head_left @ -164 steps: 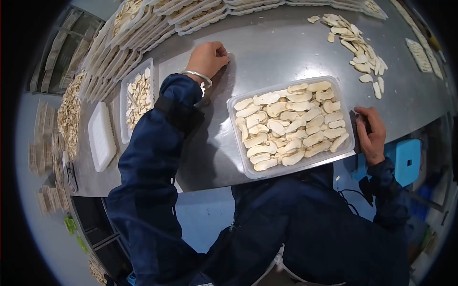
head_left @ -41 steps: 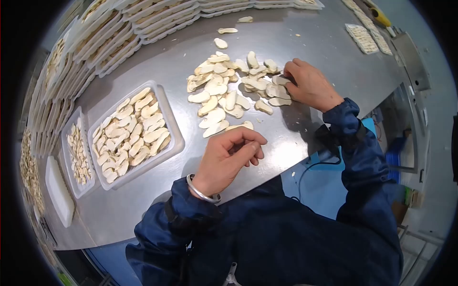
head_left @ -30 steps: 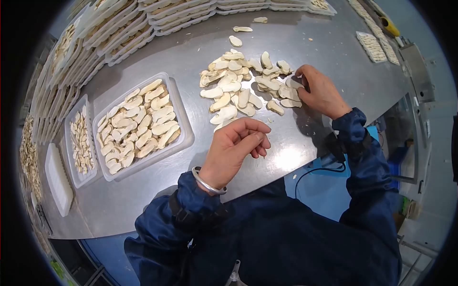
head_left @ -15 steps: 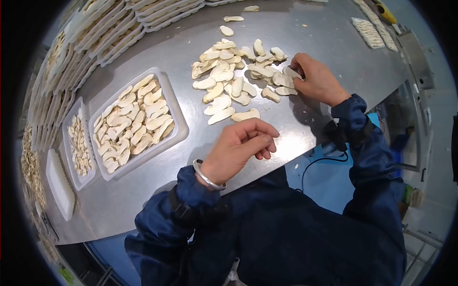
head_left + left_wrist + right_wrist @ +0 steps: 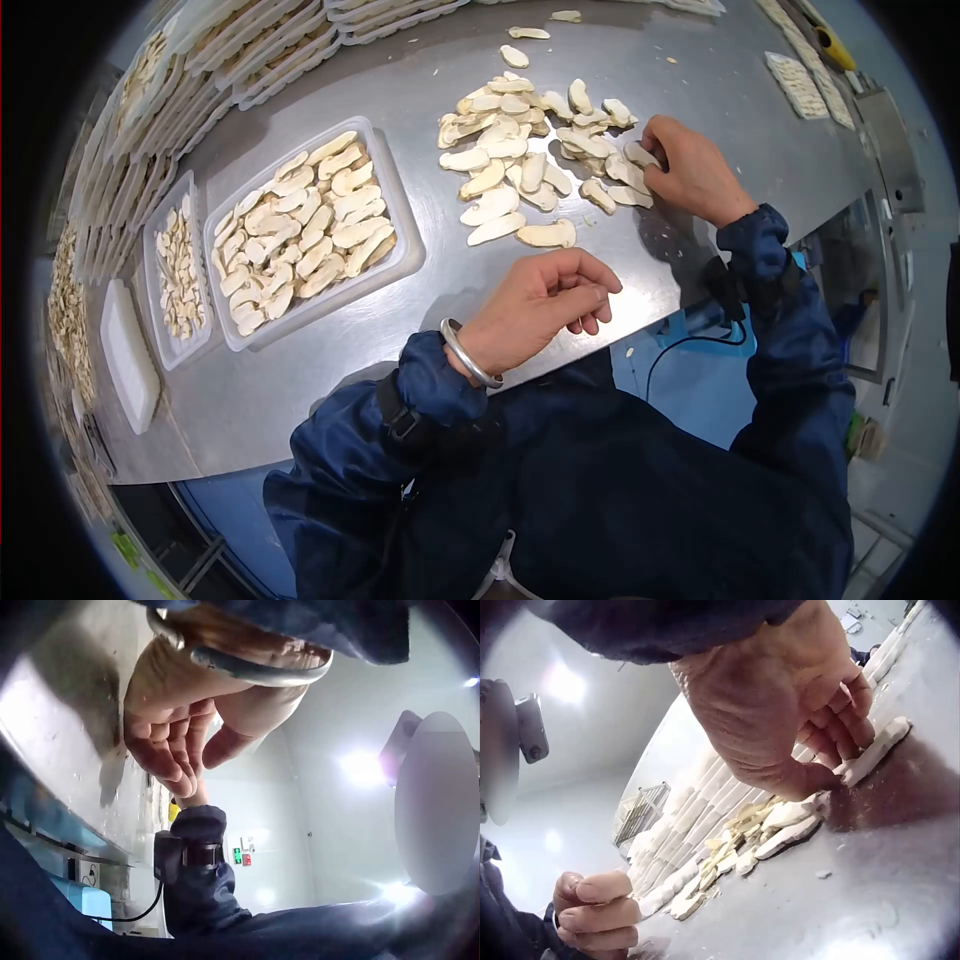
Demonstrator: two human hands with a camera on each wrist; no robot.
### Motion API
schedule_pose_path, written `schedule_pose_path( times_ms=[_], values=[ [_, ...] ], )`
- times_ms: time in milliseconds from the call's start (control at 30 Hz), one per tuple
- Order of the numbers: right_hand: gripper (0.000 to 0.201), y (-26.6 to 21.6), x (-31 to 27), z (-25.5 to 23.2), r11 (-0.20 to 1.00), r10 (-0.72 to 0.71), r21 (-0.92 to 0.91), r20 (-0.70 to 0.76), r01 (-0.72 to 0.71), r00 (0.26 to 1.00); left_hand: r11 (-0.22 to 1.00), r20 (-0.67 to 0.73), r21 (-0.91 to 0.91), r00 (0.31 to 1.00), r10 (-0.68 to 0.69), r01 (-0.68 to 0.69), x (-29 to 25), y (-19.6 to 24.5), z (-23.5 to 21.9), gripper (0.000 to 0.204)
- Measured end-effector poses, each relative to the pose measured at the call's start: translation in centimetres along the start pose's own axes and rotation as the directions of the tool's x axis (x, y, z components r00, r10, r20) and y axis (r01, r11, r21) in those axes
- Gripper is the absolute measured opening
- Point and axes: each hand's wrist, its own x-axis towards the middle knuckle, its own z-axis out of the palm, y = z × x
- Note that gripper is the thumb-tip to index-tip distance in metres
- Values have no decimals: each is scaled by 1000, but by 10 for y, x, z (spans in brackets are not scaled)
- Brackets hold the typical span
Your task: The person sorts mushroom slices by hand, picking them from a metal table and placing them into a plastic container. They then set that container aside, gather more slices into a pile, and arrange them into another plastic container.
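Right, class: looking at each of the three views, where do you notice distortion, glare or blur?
Head view: fisheye bends the steel table, dark vignette at the corners. Left wrist view: ceiling lights flare white, the left hand is close and soft. Right wrist view: the right hand looms large, background trays blurred.

Honestly there's no readable text anywhere in these views. The only sign-like things are a small green sign [image 5: 237, 856] and a red sign [image 5: 247, 859] next to it on the far wall in the left wrist view, and both are way too small and blurry to make out any letters. The trays, the steel table and the sleeves carry no labels, brands or numbers that I can read.
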Motion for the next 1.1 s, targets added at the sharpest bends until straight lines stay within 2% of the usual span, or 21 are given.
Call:
schedule_pose_path(
  times_ms=[100,300,400,500,700,800,900,1000,1033,1100],
  values=[
    [18,-3,5,-2,996,-21,-84,31,23,999,1000,-3,7,1000,-4,4,1,1,0,17],
    [16,-1,4,1,977,-152,-160,-42,143,988,1000,-15,26,1000,-9,9,-1,2,-1,17],
    [20,-5,4,-8,997,-35,-68,71,40,997,1000,-11,25,1000,-6,6,-1,2,-1,17],
    [24,-3,6,-9,993,-117,18,94,116,989,1000,-10,23,1000,-2,2,-2,2,-2,18],
    [26,3,16,-9,981,-192,13,151,192,970,1000,-11,11,1000,-3,3,-1,0,-4,18],
    [26,4,16,-5,973,-231,41,90,228,969,1000,-17,16,1000,-7,8,-2,2,-3,18],
    [22,-2,8,-13,995,-24,101,184,6,983,1000,-27,-14,999,18,-18,-3,0,-6,20],
    [18,12,-1,-9,934,95,338,83,-118,992,989,-186,-116,980,70,-93,-3,-2,-3,27],
    [17,9,-3,-11,867,171,451,132,-213,976,980,-258,-152,962,85,-128,-2,-1,0,34],
    [20,-21,-9,-19,711,64,673,227,-204,972,945,-333,-261,937,103,-197,1,3,9,36]
  ],
)
